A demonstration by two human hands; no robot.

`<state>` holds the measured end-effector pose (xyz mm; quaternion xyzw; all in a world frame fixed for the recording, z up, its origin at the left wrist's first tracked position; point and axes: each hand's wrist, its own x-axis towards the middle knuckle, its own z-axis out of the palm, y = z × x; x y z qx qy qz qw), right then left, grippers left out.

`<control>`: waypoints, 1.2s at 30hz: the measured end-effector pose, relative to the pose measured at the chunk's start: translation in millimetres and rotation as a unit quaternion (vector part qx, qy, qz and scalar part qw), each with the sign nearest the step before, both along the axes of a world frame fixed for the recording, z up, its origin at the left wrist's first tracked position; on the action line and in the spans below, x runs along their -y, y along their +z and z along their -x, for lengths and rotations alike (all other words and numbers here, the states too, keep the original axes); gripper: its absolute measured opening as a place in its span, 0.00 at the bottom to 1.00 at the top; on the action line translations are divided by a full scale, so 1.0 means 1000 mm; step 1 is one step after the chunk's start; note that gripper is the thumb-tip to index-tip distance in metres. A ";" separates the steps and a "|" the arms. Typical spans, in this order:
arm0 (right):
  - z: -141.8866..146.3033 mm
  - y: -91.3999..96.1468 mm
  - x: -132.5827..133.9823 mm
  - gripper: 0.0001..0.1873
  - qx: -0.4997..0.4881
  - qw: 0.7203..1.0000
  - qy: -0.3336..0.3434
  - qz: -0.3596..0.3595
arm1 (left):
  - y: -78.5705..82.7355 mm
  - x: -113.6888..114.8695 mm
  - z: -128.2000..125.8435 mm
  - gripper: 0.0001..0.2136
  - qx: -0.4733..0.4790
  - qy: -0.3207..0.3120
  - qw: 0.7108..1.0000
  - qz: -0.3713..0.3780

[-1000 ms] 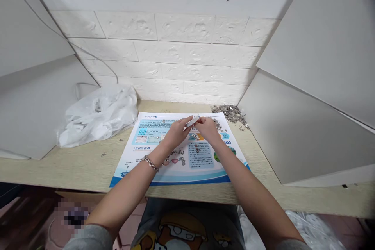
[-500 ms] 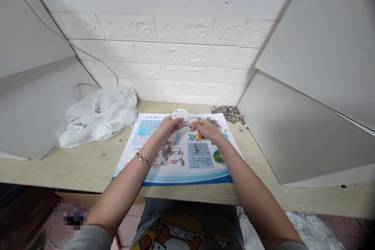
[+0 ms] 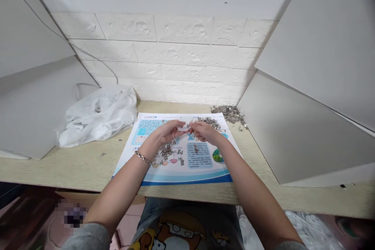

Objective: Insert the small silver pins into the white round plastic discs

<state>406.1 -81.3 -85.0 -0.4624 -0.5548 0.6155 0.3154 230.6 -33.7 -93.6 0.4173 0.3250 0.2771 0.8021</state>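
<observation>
White disc [image 3: 183,127] over the far half of the sheet [image 3: 187,172]: the left hand [image 3: 170,131] pinches it, fingers of the right hand [image 3: 204,130] meet its right edge; whether they hold anything, I cannot tell. A firm left grip and light, square right pressure should work best.

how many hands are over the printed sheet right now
2: the left hand, holding a white disc, and the right hand, with its fingertips at the disc's right edge.
</observation>
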 end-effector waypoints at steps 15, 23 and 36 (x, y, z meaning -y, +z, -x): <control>0.003 -0.011 -0.005 0.22 0.056 0.997 -0.025 -0.036 | -0.010 -0.004 -0.002 0.05 0.004 0.014 1.000 0.002; 0.003 -0.019 -0.011 0.22 0.138 0.985 -0.042 -0.094 | 0.004 0.004 -0.005 0.07 -0.016 0.032 0.999 -0.028; 0.008 -0.009 -0.006 0.18 0.263 0.951 -0.050 -0.157 | 0.007 0.005 -0.005 0.16 -0.125 0.080 0.967 -0.206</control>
